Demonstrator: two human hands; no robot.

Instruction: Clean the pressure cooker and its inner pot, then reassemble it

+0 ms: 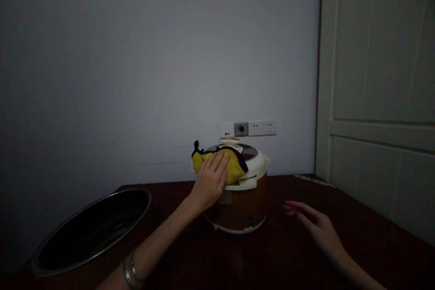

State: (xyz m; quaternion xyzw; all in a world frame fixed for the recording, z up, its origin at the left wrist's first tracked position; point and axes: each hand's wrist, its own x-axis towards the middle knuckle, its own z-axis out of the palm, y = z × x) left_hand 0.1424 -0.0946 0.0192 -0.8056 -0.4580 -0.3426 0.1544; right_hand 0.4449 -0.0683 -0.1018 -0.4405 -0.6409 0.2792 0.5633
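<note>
My left hand [211, 181] is on a yellow cloth [234, 166] with black edging, its fingers pressing the cloth against the front of the lid. Beneath it stands a rice cooker [251, 197] with a brown body and a white lid, closed and upright on the dark red table. Part of the lid is hidden by the cloth and my hand. To the right of the cooker, apart from it, my right hand [314, 224] hovers above the table with its fingers loosely extended and nothing in it.
A large round pot [91, 199] with a dark inside and a shiny rim is at the left front. Wall sockets [262, 128] sit just behind the cooker. A pale strip [314, 181] lies near the table's back right edge, beside a white door [380, 99].
</note>
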